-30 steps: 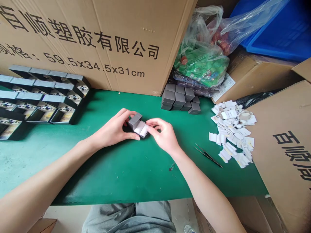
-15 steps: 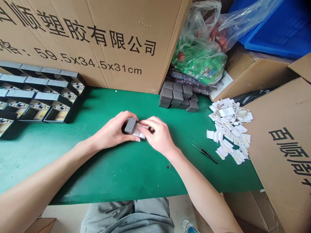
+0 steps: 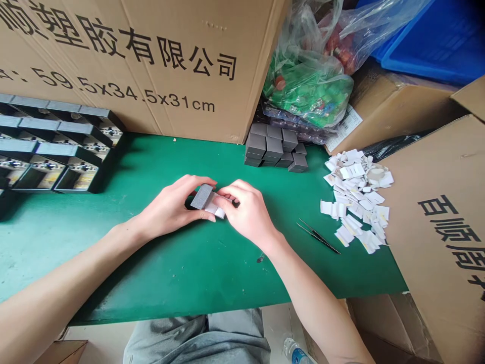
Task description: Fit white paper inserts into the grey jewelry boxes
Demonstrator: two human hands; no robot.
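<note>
A small grey box (image 3: pixel 202 197) with a white part (image 3: pixel 214 206) at its right side is held between my hands, just over the green table. My left hand (image 3: pixel 176 202) is closed round its left side, fingers at the far edge and thumb at the near one. From the right, my right hand (image 3: pixel 246 207) pinches the white part, its thumb lying across the top. My fingers cover much of the box's right end, so I cannot tell how the white part is joined to it.
Grey boxes (image 3: pixel 273 146) are stacked at the back. Tweezers (image 3: pixel 319 236) lie right of my right hand, beside a pile of white pieces (image 3: pixel 358 194). Open black boxes (image 3: pixel 56 151) stand in rows at left. Large cartons (image 3: pixel 151 65) and plastic bags (image 3: pixel 310 86) border the green table (image 3: pixel 182 283).
The view has shifted slightly. The grey box tilts a little more in my left hand, and both hands keep their hold on it.
</note>
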